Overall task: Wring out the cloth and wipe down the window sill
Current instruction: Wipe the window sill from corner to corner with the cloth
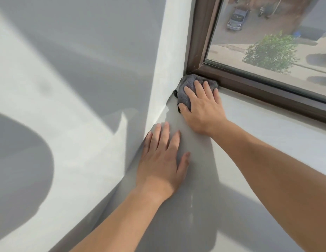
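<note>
The cloth (190, 80) lies in the corner of the sill (267, 128) under my right hand (204, 110), whose flat fingers press it, while my left hand (162, 160) rests open nearby.

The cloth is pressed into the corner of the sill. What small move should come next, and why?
Probably slide the cloth to the right along the sill, close to the window frame. The right hand presses it into the far left corner, against wall and frame, so it can only go right. The left hand rests flat on the sill.
</note>
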Tool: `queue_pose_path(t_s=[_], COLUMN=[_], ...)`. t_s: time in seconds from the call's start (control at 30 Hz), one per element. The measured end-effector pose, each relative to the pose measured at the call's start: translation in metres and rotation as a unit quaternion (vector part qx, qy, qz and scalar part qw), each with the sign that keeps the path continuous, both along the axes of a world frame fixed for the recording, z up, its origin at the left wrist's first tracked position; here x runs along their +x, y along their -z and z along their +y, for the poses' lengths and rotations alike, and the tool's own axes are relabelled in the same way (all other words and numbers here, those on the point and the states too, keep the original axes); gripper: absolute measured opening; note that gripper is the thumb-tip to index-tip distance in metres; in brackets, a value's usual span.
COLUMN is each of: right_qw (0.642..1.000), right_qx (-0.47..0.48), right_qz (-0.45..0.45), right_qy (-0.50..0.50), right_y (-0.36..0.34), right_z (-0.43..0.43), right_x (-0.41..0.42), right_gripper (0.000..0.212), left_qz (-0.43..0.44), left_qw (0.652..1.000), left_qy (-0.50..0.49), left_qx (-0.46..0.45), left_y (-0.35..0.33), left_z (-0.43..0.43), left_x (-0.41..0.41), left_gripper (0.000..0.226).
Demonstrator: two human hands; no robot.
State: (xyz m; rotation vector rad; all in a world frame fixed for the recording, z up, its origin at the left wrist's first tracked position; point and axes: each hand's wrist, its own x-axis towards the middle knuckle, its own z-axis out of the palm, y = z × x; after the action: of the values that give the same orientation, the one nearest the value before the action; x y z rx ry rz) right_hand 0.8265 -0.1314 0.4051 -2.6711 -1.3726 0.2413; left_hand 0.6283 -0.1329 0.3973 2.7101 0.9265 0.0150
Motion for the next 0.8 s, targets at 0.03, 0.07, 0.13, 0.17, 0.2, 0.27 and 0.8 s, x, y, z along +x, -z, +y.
queue_pose_path(t_s=[0.03,0.07,0.13,0.17,0.2,0.27,0.8], right_qw=[1.000,1.000,0.999,0.997,0.996,0.996,1.000], right_qx=[0.005,0.006,-0.001,-0.004,-0.007,-0.005,0.012], right_qz=[0.002,0.004,0.005,0.003,0.003,0.006,0.020], right_qy=[0.005,0.016,0.050,0.072,0.091,0.093,0.011], right_y=[-0.001,-0.002,-0.004,-0.004,-0.004,-0.004,-0.002], right_z=[-0.013,-0.026,-0.049,-0.056,-0.058,-0.038,-0.015], right_x=[0.001,0.001,0.001,-0.001,-0.004,-0.009,-0.045], right_gripper=[0.064,0.062,0.061,0.062,0.063,0.067,0.066], left_qz=[-0.011,-0.023,-0.048,-0.054,-0.058,-0.057,-0.005], left_qw=[1.000,1.000,0.999,0.998,0.998,0.998,0.997], left_qy=[0.002,0.006,0.016,0.024,0.032,0.038,0.063], left_qx=[-0.007,-0.011,-0.015,-0.017,-0.015,0.003,0.043], left_y=[0.000,0.000,-0.002,-0.004,-0.004,-0.005,0.003], left_z=[0.000,0.001,0.001,0.000,-0.001,-0.006,-0.011], left_x=[-0.001,-0.002,-0.006,-0.009,-0.013,-0.025,-0.047], left_gripper=[0.073,0.071,0.068,0.066,0.063,0.059,0.069])
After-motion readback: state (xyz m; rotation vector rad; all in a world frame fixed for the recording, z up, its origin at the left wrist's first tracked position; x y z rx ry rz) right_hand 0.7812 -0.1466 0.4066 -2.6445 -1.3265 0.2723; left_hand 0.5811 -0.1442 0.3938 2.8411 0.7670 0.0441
